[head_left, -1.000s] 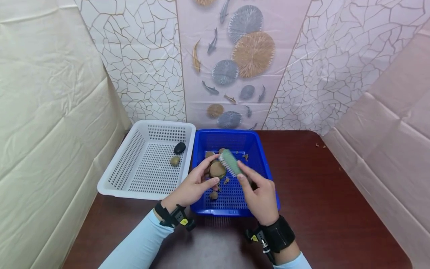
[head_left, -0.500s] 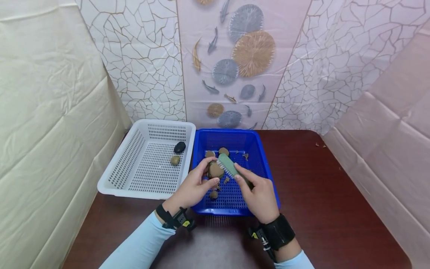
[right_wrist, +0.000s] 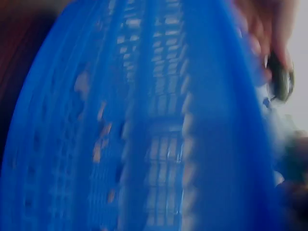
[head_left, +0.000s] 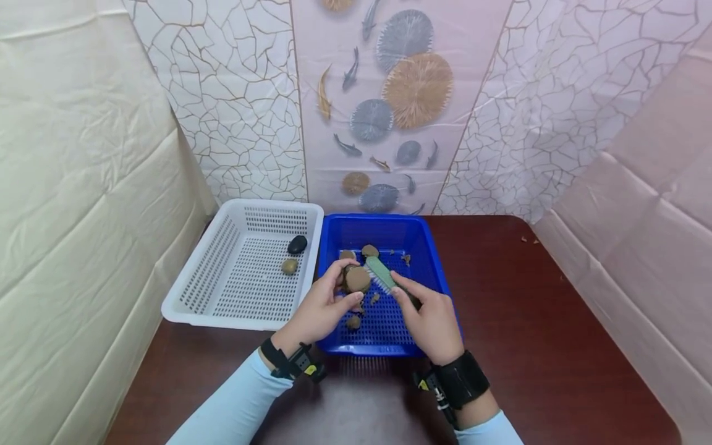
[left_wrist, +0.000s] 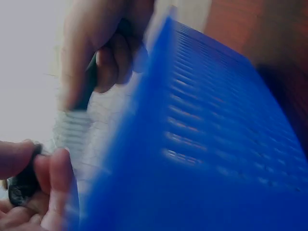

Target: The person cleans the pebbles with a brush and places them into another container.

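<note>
Brushing posture above two baskets standing side by side on a dark red table (head_left: 528, 321). The left hand (head_left: 321, 304) pinches a brown-faced stone (head_left: 358, 279) between thumb and fingers, over the left part of the blue basket (head_left: 374, 351); the right hand (head_left: 432, 321) grips a green brush (head_left: 381, 271) by its handle, bristles turned left toward the stone. The hands are apart from each other, each clamped on its own object. The bristles lie just beside the stone's right edge; blur in both wrist views prevents telling whether they touch. Inside the blue basket, two brown lumps, one to the left (head_left: 347, 254) and one to the right (head_left: 369, 251), lie on the far side, a small clump (head_left: 353, 322) on the near side, and brown crumbs (head_left: 406, 259) at the far right. The white basket (head_left: 233, 322), to the left, holds a black stone (head_left: 297, 245) and an olive stone (head_left: 289, 266). Likely faults: a hard stroke against so slight a pinch could twist the stone loose and drop it; bristles overrunning its edge could scrape the left fingertips; a quick flick could throw crumbs over the rim.
</note>
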Action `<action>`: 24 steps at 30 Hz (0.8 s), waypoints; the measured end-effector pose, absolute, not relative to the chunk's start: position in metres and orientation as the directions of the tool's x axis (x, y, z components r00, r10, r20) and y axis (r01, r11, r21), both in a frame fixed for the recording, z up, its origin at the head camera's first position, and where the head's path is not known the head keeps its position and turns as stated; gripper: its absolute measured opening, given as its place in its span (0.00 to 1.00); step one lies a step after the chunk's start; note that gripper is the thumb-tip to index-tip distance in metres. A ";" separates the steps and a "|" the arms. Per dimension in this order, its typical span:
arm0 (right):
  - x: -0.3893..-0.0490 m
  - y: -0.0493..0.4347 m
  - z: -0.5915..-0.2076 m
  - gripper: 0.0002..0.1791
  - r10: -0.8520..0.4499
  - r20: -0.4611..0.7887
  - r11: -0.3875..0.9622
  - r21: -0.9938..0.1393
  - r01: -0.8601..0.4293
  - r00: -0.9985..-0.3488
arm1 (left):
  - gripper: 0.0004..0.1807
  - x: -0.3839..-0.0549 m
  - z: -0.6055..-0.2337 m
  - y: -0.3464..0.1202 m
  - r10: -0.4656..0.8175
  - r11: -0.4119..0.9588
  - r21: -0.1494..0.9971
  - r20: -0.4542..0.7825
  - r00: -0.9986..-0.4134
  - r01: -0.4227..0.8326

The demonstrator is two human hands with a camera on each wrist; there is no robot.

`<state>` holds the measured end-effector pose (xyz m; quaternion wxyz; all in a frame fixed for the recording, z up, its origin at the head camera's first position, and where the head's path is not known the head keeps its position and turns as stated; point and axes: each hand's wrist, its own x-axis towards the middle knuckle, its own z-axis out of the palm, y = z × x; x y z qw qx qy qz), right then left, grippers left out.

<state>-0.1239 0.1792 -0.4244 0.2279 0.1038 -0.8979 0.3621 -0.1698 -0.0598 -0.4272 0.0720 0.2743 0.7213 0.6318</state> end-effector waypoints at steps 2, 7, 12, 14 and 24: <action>-0.125 0.182 -0.424 0.21 0.013 0.453 0.746 -0.597 -0.293 -0.891 | 0.30 -0.169 -0.427 -0.060 0.476 0.102 0.937 0.250 -0.843 0.335; -0.121 0.182 -0.419 0.22 0.019 0.531 0.674 -0.633 -0.382 -0.847 | 0.31 -0.169 -0.427 -0.062 0.418 0.318 0.838 0.296 -0.859 0.443; -0.120 0.176 -0.419 0.22 -0.047 0.506 0.651 -0.638 -0.411 -0.861 | 0.34 -0.166 -0.426 -0.059 0.415 0.436 0.721 0.371 -0.831 0.539; -0.122 0.177 -0.421 0.22 -0.033 0.461 0.704 -0.619 -0.348 -0.887 | 0.34 -0.165 -0.427 -0.059 0.430 0.466 0.666 0.405 -0.807 0.582; -0.120 0.179 -0.420 0.22 -0.025 0.543 0.671 -0.613 -0.416 -0.840 | 0.35 -0.163 -0.425 -0.060 0.435 0.538 0.484 0.542 -0.719 0.690</action>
